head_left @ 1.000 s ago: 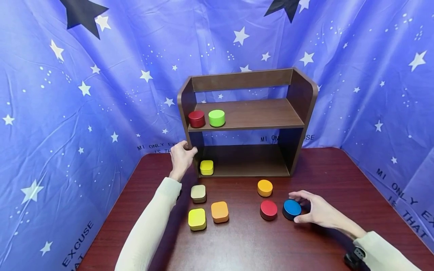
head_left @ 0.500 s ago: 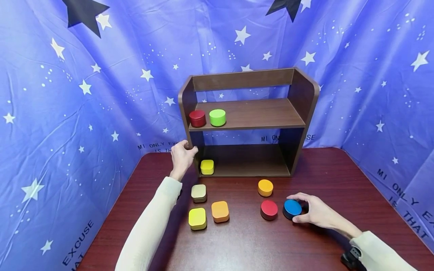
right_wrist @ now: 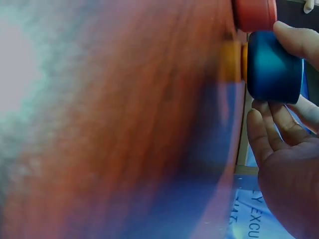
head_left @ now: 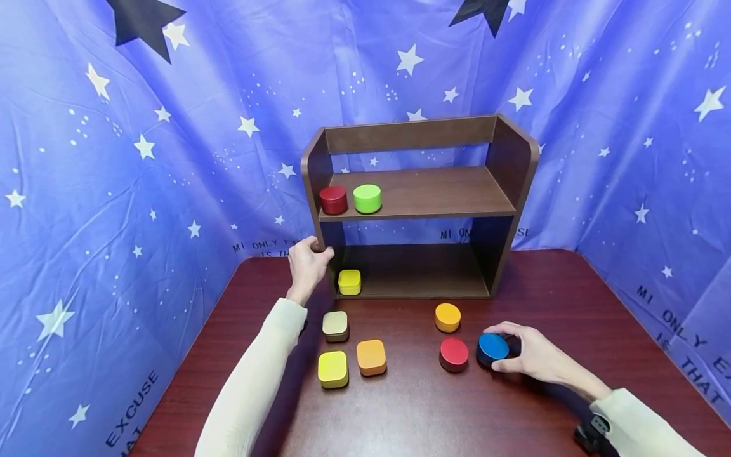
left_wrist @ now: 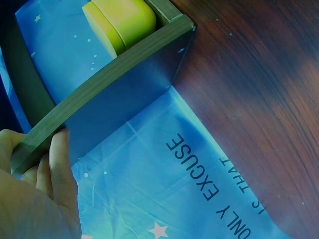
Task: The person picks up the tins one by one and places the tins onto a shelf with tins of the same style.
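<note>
Clearly, gripped shelf (head_left: 428, 192), gripped blue tin (right_wrist: 274, 68), green tin (head_left: 367, 198) (head view only)

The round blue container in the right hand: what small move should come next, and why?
Probably raise the blue container gently: the right hand grips it, and the upper shelf, where other round containers stand, shows room beside the green container.

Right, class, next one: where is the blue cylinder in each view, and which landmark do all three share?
Head: blue cylinder, lower right, in the right hand.
Left wrist: not in it.
Right wrist: upper right, in that same hand.
Shared landmark: the lettered blue curtain.
</note>
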Motion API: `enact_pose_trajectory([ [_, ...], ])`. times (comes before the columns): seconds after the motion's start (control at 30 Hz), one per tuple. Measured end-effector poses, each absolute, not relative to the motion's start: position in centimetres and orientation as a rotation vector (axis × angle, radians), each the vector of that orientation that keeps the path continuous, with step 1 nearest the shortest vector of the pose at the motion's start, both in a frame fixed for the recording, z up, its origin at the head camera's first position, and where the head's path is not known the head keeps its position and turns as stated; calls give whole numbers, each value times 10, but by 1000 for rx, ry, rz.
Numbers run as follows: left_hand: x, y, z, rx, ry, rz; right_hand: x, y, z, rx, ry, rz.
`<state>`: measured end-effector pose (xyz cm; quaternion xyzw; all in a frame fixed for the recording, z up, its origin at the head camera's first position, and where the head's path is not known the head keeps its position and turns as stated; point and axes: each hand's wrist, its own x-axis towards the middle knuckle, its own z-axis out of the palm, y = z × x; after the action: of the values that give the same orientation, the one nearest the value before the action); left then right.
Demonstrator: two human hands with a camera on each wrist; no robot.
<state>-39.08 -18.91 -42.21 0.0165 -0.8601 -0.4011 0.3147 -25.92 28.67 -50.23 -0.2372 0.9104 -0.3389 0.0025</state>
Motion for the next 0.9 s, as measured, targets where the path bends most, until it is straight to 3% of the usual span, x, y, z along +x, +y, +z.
enact_pose_trajectory([
  [0.53, -393, -190, -422, 64, -2276, -1053, -271, 267, -469, -930, 2926, -1141],
  [0.9, -392, -189, -422, 60, -2262, -1058, -280, 252, -442, -898, 2918, -1142],
])
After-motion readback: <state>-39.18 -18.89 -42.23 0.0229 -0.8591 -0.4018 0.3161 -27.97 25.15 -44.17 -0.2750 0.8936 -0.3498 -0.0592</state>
